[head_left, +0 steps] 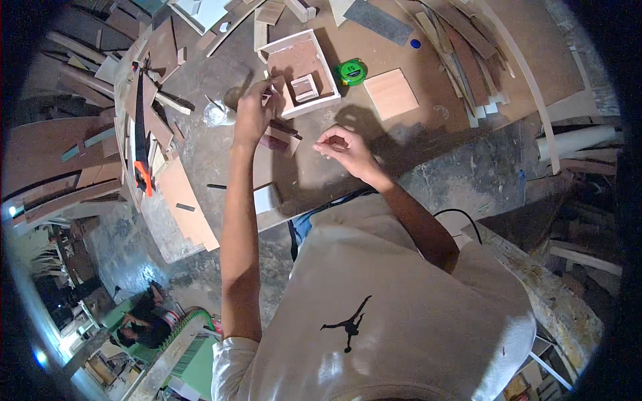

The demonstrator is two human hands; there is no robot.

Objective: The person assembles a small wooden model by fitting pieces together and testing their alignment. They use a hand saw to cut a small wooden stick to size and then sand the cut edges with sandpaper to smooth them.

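Note:
A shallow, open wooden box (326, 67) lies on the worktable, with a small wooden frame (305, 87) inside near its front. At the box's left wall is my left hand (254, 113), its fingers closed in a pinch; what they grip is too small to name. Beside that hand stands a whitish container (219, 113). My right hand (348, 152) hovers in front of the box, thumb and fingertips drawn together; anything between them is hidden. Between my hands lie a small wood piece (286, 138) and a dark, slim tool. A green tape measure (352, 71) sits against the box's right side.
Right of the tape measure is a square wooden panel (391, 94). Long wood strips (461, 53) are piled at the far right. A handsaw with an orange handle (142, 175) lies at the left among offcuts. Another person (148, 321) is at lower left, away from the table.

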